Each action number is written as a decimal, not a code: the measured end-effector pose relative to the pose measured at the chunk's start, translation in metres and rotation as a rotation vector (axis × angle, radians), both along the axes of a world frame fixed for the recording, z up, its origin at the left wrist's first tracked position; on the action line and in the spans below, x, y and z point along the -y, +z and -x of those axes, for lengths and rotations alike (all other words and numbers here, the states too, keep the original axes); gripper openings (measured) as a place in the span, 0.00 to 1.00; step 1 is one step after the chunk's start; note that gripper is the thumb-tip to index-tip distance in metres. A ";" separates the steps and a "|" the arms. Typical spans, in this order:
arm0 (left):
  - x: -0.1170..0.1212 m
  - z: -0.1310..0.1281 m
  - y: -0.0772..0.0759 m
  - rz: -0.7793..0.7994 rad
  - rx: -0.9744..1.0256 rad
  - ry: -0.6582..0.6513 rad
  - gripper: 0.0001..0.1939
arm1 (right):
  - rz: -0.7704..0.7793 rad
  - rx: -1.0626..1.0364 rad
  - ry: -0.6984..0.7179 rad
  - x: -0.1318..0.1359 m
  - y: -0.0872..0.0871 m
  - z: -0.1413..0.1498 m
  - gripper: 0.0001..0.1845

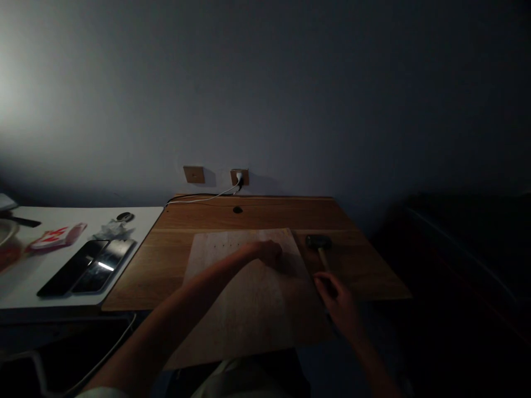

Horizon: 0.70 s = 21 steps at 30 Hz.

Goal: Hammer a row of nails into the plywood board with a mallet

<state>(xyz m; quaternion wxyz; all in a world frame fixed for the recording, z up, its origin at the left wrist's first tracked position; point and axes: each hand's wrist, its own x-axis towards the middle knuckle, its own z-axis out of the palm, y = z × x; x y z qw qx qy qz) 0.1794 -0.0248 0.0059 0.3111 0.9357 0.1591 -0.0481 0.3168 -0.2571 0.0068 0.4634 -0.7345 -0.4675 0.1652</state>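
Head: left hand (270,253) at board (249,304), packet (57,237) near bowl (7,233).

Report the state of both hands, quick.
Left hand: fingers curled, at the pale board; whether holding anything cannot be told.
Right hand: fingers bent, by the hammer's handle; grip cannot be told.

Catalogued: two hands, one left hand (270,253) and one right hand (342,303); two desks, one wooden desk (290,213), one white desk (95,214); one board (249,304), on which at least four small dark marks (223,245) are seen; one hammer (318,242); two wall plates (193,174); two dark-screened devices (102,268).
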 end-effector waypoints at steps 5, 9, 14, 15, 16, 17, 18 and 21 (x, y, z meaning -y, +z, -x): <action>0.000 -0.004 0.002 -0.042 0.016 0.001 0.10 | 0.048 0.010 0.013 0.003 -0.010 -0.004 0.15; 0.006 -0.006 0.002 -0.102 0.124 0.035 0.11 | 0.044 0.027 0.027 0.003 -0.014 -0.003 0.15; 0.011 -0.004 0.004 -0.110 0.177 0.057 0.13 | 0.038 0.022 0.033 0.003 -0.017 -0.002 0.14; 0.012 -0.002 0.005 -0.110 0.191 0.064 0.13 | 0.035 0.027 0.031 0.004 -0.017 -0.003 0.14; 0.014 -0.001 0.006 -0.108 0.208 0.070 0.13 | 0.033 0.036 0.028 0.004 -0.018 -0.003 0.14; 0.015 0.001 0.007 -0.108 0.229 0.077 0.13 | 0.031 0.048 0.025 0.004 -0.019 -0.004 0.14; 0.016 0.003 0.008 -0.109 0.251 0.081 0.14 | 0.033 0.062 0.023 0.004 -0.020 -0.005 0.14; 0.020 0.008 0.009 -0.116 0.312 0.093 0.14 | 0.053 0.116 0.009 0.005 -0.022 -0.010 0.15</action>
